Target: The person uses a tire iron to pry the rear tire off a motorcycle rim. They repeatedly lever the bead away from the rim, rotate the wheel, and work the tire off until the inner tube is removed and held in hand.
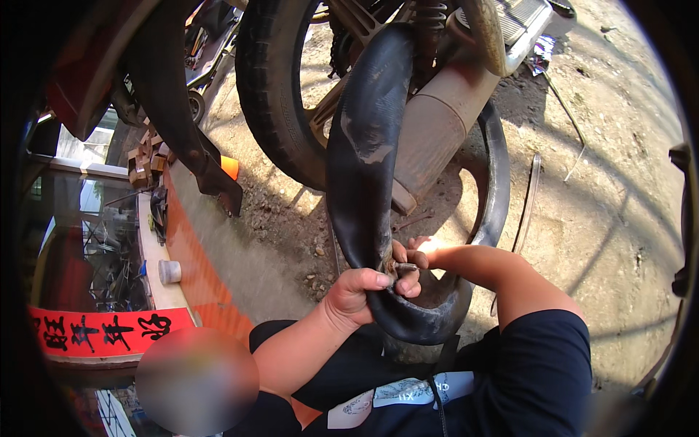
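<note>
Outdoors, the ground [604, 218] is packed dirt strewn with small stones, sunlit on the right and crossed by curved shadows. A motorcycle stands at the far side: its rear tyre [273, 87] rises upper centre, and a dull, rust-stained exhaust muffler [437, 124] slants down beside it to the right. On the left runs a low orange-painted ledge [193, 255] with a white strip along it, carrying a small white cylinder [170, 271] and a cluster of rusty metal parts [142, 164] farther back. A red banner with black characters [102, 331] lies at the near left over a glass-like panel that reflects the surroundings. A thin strap-like strip [530, 197] lies on the dirt to the right.

A black rubber inner tube [364, 146] loops from the motorcycle down to the person's lap, its far arc passing behind the muffler and its near bend hanging just beyond the dark shirt. The left hand [353, 295] wraps the tube's near left part, thumb laid across its front and fingers curled shut around it. The right hand [411, 266] meets it from the right, fingers [409, 285] bent and pressed together, pinching a small brownish spot on the tube between the two hands. Both hands touch the tube and nearly touch each other.
</note>
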`<state>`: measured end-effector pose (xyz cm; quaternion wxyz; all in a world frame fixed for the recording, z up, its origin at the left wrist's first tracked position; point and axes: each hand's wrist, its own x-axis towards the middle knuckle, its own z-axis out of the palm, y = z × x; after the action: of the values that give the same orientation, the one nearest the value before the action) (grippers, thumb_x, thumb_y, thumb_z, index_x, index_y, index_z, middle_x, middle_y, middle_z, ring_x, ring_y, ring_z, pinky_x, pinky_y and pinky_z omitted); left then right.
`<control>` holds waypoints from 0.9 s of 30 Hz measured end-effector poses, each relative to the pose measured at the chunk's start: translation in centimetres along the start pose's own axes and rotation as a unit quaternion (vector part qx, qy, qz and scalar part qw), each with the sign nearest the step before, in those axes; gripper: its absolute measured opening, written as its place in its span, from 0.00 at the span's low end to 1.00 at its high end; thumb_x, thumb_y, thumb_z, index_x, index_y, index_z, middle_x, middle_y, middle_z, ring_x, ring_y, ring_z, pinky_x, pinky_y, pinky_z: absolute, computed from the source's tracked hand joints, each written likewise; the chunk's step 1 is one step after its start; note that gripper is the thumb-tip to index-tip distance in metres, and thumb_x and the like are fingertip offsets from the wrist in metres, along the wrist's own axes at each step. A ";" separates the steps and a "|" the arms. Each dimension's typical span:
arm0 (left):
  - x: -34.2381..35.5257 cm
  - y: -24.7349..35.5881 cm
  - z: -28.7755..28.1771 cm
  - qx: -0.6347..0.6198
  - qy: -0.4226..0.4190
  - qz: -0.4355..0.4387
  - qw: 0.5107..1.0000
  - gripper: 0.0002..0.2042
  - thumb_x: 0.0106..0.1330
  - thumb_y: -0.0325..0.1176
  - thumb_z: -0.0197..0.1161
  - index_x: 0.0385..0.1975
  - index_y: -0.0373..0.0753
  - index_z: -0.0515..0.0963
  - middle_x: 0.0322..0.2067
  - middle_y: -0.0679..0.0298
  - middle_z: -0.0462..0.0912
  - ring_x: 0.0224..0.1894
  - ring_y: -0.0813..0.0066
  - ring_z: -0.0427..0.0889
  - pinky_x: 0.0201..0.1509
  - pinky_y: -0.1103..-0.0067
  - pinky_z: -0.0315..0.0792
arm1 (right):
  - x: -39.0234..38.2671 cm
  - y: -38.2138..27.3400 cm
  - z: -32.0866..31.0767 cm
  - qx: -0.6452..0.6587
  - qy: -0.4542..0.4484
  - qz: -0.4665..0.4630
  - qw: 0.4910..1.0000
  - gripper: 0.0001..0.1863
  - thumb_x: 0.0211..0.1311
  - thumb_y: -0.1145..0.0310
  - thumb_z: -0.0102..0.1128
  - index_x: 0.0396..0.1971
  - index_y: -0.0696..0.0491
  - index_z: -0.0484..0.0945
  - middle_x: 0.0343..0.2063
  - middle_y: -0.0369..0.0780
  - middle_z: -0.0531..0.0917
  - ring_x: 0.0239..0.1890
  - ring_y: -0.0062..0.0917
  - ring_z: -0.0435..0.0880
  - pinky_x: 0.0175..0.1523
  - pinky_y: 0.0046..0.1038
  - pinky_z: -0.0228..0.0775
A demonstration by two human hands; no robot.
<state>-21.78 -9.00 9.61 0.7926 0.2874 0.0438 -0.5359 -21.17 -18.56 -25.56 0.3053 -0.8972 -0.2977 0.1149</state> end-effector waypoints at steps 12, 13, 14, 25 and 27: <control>-0.3 -0.2 -0.3 0.014 -0.014 0.004 1.000 0.21 0.54 0.24 0.61 0.51 0.44 0.76 0.50 0.54 0.75 0.38 0.73 0.74 0.49 0.75 0.65 | -12.9 -9.0 -23.7 0.587 0.169 0.166 0.774 0.06 0.63 0.72 0.63 0.29 0.56 0.75 0.22 0.33 0.80 0.25 0.15 0.81 0.26 0.19 0.70; -0.3 -0.2 -0.3 0.014 -0.026 0.005 1.000 0.20 0.55 0.23 0.60 0.50 0.44 0.77 0.50 0.54 0.75 0.39 0.73 0.74 0.49 0.74 0.66 | -13.4 -10.0 -24.8 0.588 0.225 0.146 0.763 0.07 0.61 0.70 0.65 0.32 0.56 0.77 0.23 0.32 0.80 0.25 0.13 0.78 0.28 0.17 0.68; -0.4 -0.2 0.0 0.007 -0.023 0.003 1.000 0.20 0.55 0.23 0.60 0.50 0.44 0.77 0.50 0.54 0.75 0.39 0.73 0.74 0.49 0.74 0.66 | -13.5 -10.4 -25.2 0.590 0.277 0.097 0.752 0.08 0.61 0.70 0.66 0.34 0.57 0.78 0.23 0.32 0.79 0.24 0.13 0.75 0.29 0.17 0.68; -0.6 -1.0 1.2 -0.011 0.011 0.000 1.000 0.18 0.56 0.24 0.61 0.49 0.41 0.78 0.45 0.55 0.79 0.41 0.68 0.77 0.52 0.70 0.69 | -15.7 -15.5 -28.1 0.620 0.323 -0.050 0.713 0.07 0.65 0.72 0.60 0.38 0.59 0.77 0.27 0.38 0.83 0.29 0.16 0.80 0.33 0.18 0.71; -0.6 -1.0 1.0 -0.010 0.017 0.000 1.000 0.18 0.56 0.24 0.61 0.49 0.41 0.78 0.44 0.55 0.79 0.41 0.67 0.77 0.52 0.69 0.70 | -15.5 -15.4 -27.8 0.610 0.327 -0.048 0.720 0.06 0.65 0.72 0.60 0.38 0.59 0.77 0.27 0.38 0.83 0.29 0.16 0.80 0.33 0.18 0.71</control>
<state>-23.16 -9.29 10.23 0.7949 0.2884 0.0625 -0.5301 -29.90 -31.49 6.14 0.8703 -0.4827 -0.0878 -0.0435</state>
